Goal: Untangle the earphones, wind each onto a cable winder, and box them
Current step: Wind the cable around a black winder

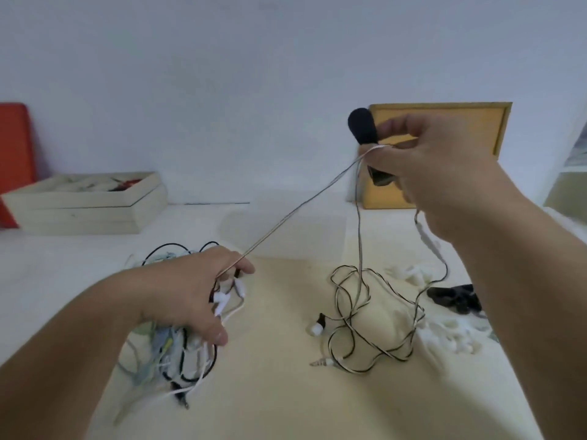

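Observation:
My right hand (pixel 435 173) is raised above the table and grips a black cable winder (pixel 363 126) together with a thin striped earphone cable (pixel 298 211). That cable runs taut down to my left hand (pixel 193 293), which pinches it near white earbuds (pixel 222 301). Under my left hand lies a tangle of black, white and pale blue earphones (pixel 171 354). From my right hand more of the striped cable hangs into a loose loop pile (pixel 374 322) on the table, with a white earbud (pixel 316 328) and a jack plug (pixel 320 363) at its edge.
An open pale wooden box (pixel 85 208) stands at the back left, in front of a red board (pixel 14 154). A yellow box (pixel 438 134) stands behind my right hand. White winders (pixel 451 338) and a black one (pixel 457 296) lie at the right.

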The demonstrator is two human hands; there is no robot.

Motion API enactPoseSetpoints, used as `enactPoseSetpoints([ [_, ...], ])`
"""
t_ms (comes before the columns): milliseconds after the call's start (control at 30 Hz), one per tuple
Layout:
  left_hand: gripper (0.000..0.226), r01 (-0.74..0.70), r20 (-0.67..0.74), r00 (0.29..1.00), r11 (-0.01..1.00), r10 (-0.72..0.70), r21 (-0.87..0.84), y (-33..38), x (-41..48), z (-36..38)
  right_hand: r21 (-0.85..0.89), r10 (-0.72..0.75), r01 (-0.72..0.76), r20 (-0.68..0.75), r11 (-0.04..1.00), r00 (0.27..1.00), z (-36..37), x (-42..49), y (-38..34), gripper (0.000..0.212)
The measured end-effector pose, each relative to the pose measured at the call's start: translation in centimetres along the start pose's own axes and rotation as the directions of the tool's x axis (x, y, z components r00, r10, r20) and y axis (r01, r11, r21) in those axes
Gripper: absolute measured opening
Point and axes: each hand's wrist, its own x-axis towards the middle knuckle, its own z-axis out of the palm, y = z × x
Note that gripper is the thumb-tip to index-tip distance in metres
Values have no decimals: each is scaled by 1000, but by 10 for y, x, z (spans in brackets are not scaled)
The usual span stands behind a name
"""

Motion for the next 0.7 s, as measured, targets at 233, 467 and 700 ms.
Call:
enactPoseSetpoints([
  [233, 29, -48, -194, 981, 994, 28, -103, 25, 11, -29, 38, 107, -112, 99, 993, 989, 27, -16, 34, 15],
  [467, 32, -271, -502, 863, 889, 55, -368, 60, 19, -1, -34, 76, -70, 237, 997, 968, 22, -24, 58, 16],
  [700, 67, -288, -305, 938, 860, 164, -421, 56, 13, 15, -150, -29, 85, 343, 985, 939, 12, -23, 53, 21],
])
